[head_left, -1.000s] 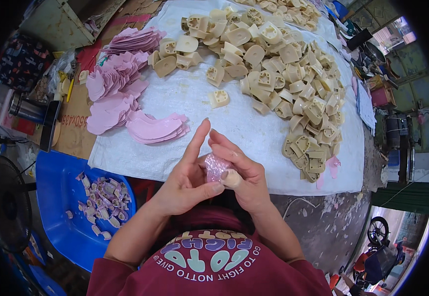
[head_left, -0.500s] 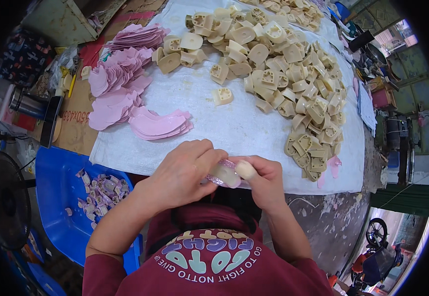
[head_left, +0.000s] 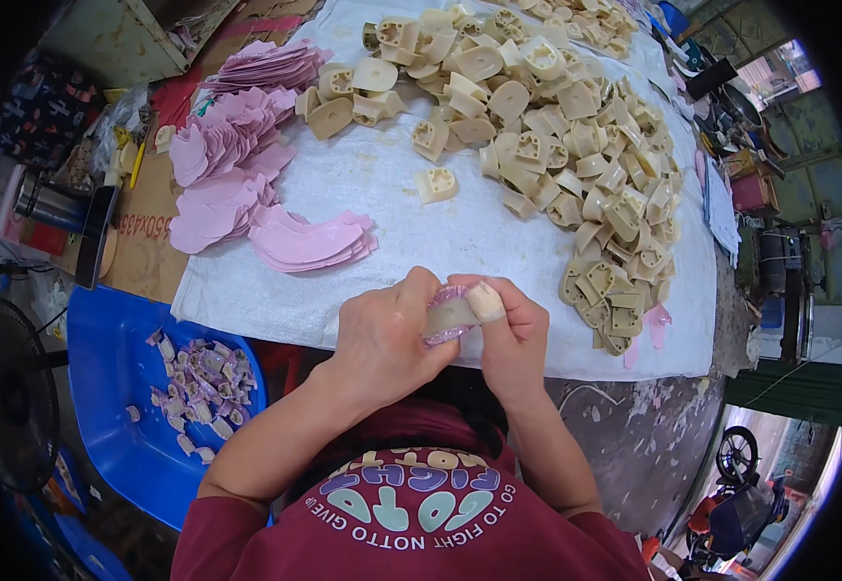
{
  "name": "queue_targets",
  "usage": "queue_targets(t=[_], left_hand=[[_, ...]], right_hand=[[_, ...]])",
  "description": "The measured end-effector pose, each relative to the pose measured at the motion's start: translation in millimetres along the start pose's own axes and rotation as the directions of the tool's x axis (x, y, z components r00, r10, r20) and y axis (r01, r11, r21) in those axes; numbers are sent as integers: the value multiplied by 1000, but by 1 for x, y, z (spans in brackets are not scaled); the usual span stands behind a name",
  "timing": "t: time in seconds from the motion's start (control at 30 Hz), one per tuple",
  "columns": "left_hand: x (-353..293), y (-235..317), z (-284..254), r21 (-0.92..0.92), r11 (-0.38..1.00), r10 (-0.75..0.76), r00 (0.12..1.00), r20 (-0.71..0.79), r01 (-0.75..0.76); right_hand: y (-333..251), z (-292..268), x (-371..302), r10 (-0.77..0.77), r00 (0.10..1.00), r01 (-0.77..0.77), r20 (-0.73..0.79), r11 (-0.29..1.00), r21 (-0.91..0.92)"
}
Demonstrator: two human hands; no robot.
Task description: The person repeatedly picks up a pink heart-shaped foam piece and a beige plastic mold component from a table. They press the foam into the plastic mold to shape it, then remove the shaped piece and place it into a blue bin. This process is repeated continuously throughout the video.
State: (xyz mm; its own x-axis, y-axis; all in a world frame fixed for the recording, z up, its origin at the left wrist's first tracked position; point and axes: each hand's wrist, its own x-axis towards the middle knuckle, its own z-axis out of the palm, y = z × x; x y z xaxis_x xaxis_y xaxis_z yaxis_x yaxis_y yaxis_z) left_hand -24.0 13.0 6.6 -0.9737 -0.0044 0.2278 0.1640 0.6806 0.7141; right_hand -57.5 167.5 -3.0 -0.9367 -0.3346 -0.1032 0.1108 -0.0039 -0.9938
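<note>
Between both hands, close in front of my body at the table's near edge, is a shoe heel [head_left: 451, 314] with pink glittery covering around its rim. My left hand [head_left: 387, 331] is closed on its left side, fingers curled. On the other side my right hand [head_left: 515, 334] grips it, the thumb wrapped in a pale finger cover [head_left: 485, 301] and pressed along its edge. Past the hands lie curved pink cover pieces [head_left: 312, 242] in stacks. One bare beige heel [head_left: 435, 185] sits apart on the white cloth.
A large heap of beige heels [head_left: 537, 126] covers the far and right parts of the white cloth [head_left: 246, 300]. Below left, a blue tub [head_left: 111, 387] holds several pink-covered heels [head_left: 203, 382]. A fan [head_left: 9, 407] stands at far left, and pink scraps [head_left: 655, 324] lie by the heap.
Both hands have shifted slightly, the right thumb rising along the heel. The heel has turned, so more of its pale inner face shows between the hands.
</note>
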Motion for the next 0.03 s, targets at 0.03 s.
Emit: queue_targets(t=[0.03], left_hand=[[-1, 0, 4, 20, 998, -60, 998, 6, 60]], right_hand=[[2, 4, 1, -16, 999, 13, -43, 998, -62]])
